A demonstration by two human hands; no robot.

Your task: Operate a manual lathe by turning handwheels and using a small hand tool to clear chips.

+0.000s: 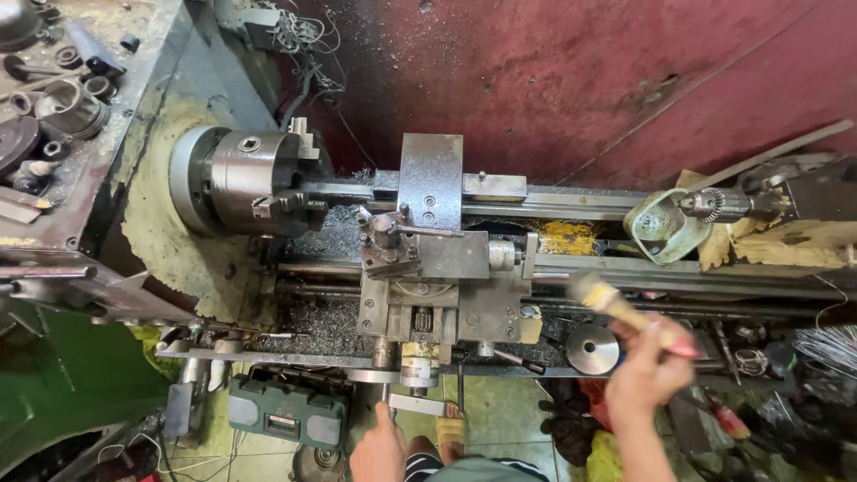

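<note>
Paintbrush (616, 308) gripped in right hand (647, 370), near right of lathe carriage (437, 286); long axis slanted, bristles pointing far-left toward carriage. Left hand (379, 446) closed on crank handle (418, 403) at near edge.

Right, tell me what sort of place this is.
Most likely a metalworking shop: a worn grey metal lathe with a steel three-jaw chuck, silvery metal shavings on its bed, and a wooden-handled brush in the right hand.
</note>
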